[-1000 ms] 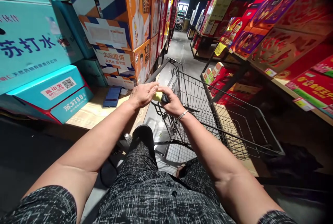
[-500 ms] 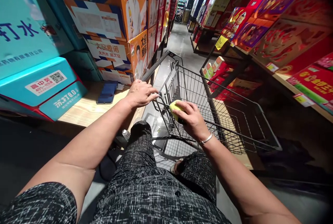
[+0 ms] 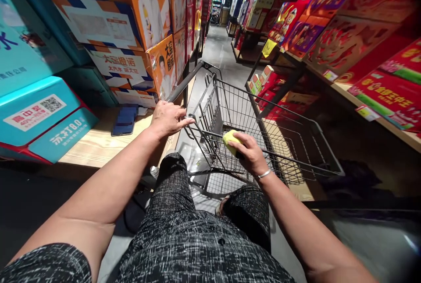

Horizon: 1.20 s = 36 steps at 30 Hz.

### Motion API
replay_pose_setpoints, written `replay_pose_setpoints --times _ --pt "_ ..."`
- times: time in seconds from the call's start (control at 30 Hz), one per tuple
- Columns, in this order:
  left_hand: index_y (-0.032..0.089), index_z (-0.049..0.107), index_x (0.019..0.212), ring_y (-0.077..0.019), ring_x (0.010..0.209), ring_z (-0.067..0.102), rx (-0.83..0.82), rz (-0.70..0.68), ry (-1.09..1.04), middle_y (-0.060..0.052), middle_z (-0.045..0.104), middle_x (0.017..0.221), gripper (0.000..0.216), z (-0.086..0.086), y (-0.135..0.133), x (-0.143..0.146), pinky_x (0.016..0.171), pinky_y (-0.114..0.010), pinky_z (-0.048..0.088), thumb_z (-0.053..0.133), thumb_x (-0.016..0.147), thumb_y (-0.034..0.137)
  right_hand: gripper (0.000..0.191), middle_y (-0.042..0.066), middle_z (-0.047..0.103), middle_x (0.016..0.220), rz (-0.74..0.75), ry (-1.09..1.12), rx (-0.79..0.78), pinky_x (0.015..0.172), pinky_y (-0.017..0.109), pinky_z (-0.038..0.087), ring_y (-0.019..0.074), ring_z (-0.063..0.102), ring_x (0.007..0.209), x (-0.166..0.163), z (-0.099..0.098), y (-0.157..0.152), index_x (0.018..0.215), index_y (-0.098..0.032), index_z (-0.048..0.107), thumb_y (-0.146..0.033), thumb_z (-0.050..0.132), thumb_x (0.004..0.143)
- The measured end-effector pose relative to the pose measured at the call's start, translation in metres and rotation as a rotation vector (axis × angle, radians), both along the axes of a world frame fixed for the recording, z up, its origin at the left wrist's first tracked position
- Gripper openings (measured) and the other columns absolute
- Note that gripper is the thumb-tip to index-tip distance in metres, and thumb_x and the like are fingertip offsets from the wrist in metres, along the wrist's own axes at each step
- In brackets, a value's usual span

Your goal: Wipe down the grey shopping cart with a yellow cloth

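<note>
Yellow cloth (image 3: pixel 230 139): pinched in the curled fingers of the right hand (image 3: pixel 250 155), held against the near wire wall of the shopping cart (image 3: pixel 243 107). Left hand (image 3: pixel 167 118): closed on the cart's top rim, below its dark push bar (image 3: pixel 187 82). Teal cartons (image 3: pixel 42 121) and a blue case (image 3: pixel 124 121) sat on the wooden shelf (image 3: pixel 95 143) at left.

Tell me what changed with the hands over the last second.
The right hand, clutching the yellow sponge, left the cart handle and dropped down-right onto the cart's rear wire panel. The left hand stayed closed on the handle; the sponge stayed in the right hand's grip.
</note>
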<state>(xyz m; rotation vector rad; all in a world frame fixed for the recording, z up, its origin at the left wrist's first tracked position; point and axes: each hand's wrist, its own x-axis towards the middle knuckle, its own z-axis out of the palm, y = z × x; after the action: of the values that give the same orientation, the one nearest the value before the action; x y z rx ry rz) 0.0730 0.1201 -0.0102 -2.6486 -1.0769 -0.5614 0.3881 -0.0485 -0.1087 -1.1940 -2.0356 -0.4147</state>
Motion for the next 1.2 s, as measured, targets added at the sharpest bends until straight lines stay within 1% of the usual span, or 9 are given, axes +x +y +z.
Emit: replay_pose_setpoints --times 0.17,0.27,0.33,0.4,0.6,0.73,0.83,0.93,1.2 --pt "0.024 0.075 0.084 -0.0285 0.091 0.066 -0.027 0.030 0.034 -0.007 0.076 0.086 0.048 0.002 -0.005 0.002 0.084 -0.044 0.037 0.054 0.097 0.065 0.036 0.011 0.065 0.123 -0.292 0.018 -0.019 0.093 0.053 0.057 0.0298 0.063 0.113 0.071 -0.013 -0.064 0.121 -0.027 0.072 -0.017 0.060 0.089" --pt "0.027 0.075 0.115 -0.0309 0.104 0.065 -0.014 0.015 0.028 -0.008 0.075 0.109 0.041 0.003 -0.009 0.007 0.088 -0.045 0.038 0.058 0.097 0.061 0.053 0.011 0.063 0.121 -0.436 0.018 0.026 0.102 0.061 0.052 0.0329 0.058 0.121 0.077 -0.018 -0.076 0.135 -0.027 0.062 -0.013 0.058 0.084" --pt "0.029 0.067 0.134 -0.0314 0.111 0.063 -0.003 -0.038 0.045 -0.009 0.070 0.124 0.050 0.002 -0.012 0.011 0.087 -0.043 0.039 0.062 0.095 0.060 0.064 0.013 0.059 0.123 -0.442 0.025 0.061 0.102 0.060 0.052 0.0326 0.056 0.122 0.062 -0.019 -0.070 0.145 -0.025 0.053 -0.012 0.059 0.083" --pt "0.032 0.066 0.138 -0.0306 0.111 0.064 -0.002 -0.098 0.090 -0.009 0.068 0.131 0.051 0.001 -0.013 0.017 0.085 -0.040 0.040 0.064 0.094 0.059 0.068 0.014 0.056 0.124 -0.413 0.035 0.070 0.097 0.052 0.055 0.0300 0.056 0.118 0.035 -0.018 -0.056 0.150 -0.025 0.048 -0.012 0.061 0.085" --pt "0.032 0.077 0.115 -0.0259 0.103 0.068 0.000 -0.119 0.146 -0.006 0.069 0.125 0.033 -0.003 -0.013 0.024 0.077 -0.037 0.038 0.062 0.097 0.056 0.055 0.010 0.054 0.115 -0.374 0.000 0.016 0.091 0.043 0.054 0.0253 0.053 0.103 -0.055 -0.012 0.001 0.141 -0.034 0.063 -0.022 0.069 0.087" --pt "0.030 0.079 0.105 -0.0235 0.099 0.069 -0.013 -0.117 0.128 -0.004 0.070 0.122 0.032 -0.003 -0.011 0.023 0.074 -0.035 0.037 0.063 0.096 0.057 0.043 0.013 0.056 0.122 -0.285 0.020 -0.041 0.089 0.041 0.055 0.0274 0.050 0.106 -0.070 -0.010 0.014 0.126 -0.029 0.073 -0.018 0.068 0.085" --pt "0.029 0.079 0.097 -0.0230 0.097 0.069 -0.012 -0.117 0.127 -0.004 0.070 0.122 0.032 -0.003 -0.008 0.023 0.073 -0.035 0.036 0.063 0.096 0.057 0.047 0.013 0.053 0.141 -0.266 0.076 -0.064 0.100 0.050 0.053 0.0311 0.049 0.120 -0.048 -0.011 -0.001 0.126 -0.027 0.070 -0.011 0.063 0.083" --pt "0.028 0.078 0.096 -0.0240 0.098 0.069 -0.015 -0.132 0.113 -0.005 0.070 0.121 0.034 -0.004 -0.006 0.023 0.072 -0.035 0.036 0.062 0.096 0.058 0.054 0.012 0.056 0.144 -0.327 0.097 -0.106 0.102 0.052 0.052 0.0311 0.050 0.124 -0.006 -0.017 -0.033 0.131 -0.027 0.065 -0.005 0.058 0.081" --pt "0.024 0.076 0.093 -0.0251 0.091 0.068 0.006 -0.112 0.136 -0.007 0.070 0.122 0.039 -0.005 -0.007 0.031 0.069 -0.037 0.035 0.059 0.097 0.059 0.045 0.017 0.063 0.130 -0.865 0.205 -0.142 0.099 0.054 0.045 0.0339 0.059 0.120 0.124 -0.037 -0.113 0.118 -0.020 0.069 -0.014 0.056 0.076"
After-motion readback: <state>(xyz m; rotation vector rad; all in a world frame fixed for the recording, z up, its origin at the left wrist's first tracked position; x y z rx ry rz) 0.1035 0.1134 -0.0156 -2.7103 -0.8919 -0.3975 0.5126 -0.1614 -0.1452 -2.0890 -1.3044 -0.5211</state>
